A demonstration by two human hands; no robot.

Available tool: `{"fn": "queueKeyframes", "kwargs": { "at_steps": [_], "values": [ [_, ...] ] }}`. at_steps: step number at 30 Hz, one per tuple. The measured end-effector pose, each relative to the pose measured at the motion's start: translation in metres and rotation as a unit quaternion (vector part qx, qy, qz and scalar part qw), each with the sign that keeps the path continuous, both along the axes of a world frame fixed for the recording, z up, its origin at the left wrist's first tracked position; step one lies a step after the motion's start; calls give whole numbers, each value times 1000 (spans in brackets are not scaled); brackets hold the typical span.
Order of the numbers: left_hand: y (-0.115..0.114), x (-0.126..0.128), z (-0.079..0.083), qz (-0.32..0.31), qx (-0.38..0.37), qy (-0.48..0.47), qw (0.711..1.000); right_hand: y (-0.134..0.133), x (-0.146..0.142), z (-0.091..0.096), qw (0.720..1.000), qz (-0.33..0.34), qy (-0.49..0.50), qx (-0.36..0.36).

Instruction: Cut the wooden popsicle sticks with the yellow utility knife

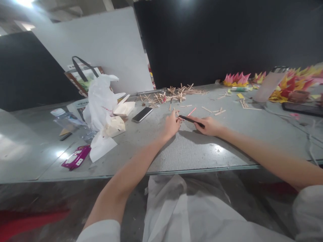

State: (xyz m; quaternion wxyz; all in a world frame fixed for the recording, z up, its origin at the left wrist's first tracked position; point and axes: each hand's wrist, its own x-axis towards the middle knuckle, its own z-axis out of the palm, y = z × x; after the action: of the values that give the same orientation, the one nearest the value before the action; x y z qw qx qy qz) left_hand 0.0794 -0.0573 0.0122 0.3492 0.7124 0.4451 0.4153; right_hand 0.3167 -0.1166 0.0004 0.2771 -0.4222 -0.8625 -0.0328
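Note:
My left hand is closed on small wooden sticks above the grey table. From the right, my right hand grips a slim black tool, whose exact kind I cannot make out. The tool's far end meets the left hand's fingertips at the sticks, and the fingers partly hide the contact. Just beyond both hands lies a red-and-white striped stick. A loose pile of wooden sticks spreads farther back.
Left of my hands are a phone, a white plastic bag, a clear bottle and a purple packet. On the right stand a pale tumbler and pink-yellow paper flowers, near a dark phone and white cables.

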Motion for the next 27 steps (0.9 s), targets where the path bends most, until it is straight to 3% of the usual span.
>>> {"fn": "queueKeyframes", "kwargs": {
  "at_steps": [8,14,22,27],
  "values": [
    [-9,-3,8,-22,111,153,982,-6,-1,-6,997,20,-29,66],
    [-12,4,8,-9,45,14,999,-5,0,-11,996,12,-24,88],
    [-15,-3,16,-40,92,24,995,-4,3,-12,995,19,-31,90],
    [-7,-1,10,-39,83,-8,996,-3,-2,-11,996,2,-32,78]
  ]
}}
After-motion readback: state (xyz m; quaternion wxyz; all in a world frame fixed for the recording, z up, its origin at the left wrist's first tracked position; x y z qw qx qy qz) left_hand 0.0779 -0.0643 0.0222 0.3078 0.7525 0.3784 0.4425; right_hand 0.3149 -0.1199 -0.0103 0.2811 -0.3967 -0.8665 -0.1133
